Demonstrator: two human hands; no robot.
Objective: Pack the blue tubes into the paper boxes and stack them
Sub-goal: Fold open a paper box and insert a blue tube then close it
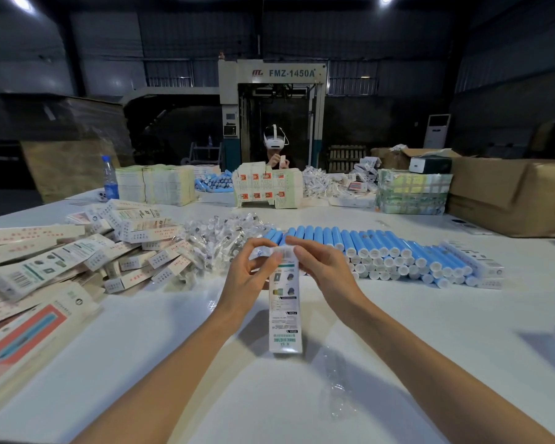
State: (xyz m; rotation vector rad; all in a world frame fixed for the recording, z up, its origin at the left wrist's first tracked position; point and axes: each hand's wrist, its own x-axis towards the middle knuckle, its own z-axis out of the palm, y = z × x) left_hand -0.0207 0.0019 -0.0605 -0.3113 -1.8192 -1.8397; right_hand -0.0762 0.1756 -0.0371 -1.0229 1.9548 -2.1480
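Pinching the paper box [284,312] over the middle of the counter [173,347], left grip [249,267] and right grip [321,267] both curled on its far flap, I'm likely closing it, which needs the flap tucked flat before stacking; blue tubes [382,248] lie toward the right edge.

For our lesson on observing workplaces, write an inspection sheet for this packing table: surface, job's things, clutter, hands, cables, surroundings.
Surface: white table.
Job's things: blue tubes stacked in rows at right; one paper box held at centre; box heap at left.
Clutter: pile of clear-wrapped parts; water bottle; clear wrapper by the right forearm.
Hands: left hand and right hand both pinch the paper box's far end.
Cables: nothing seen.
Surroundings: second person in a headset opposite; machine behind; cardboard cartons at right.
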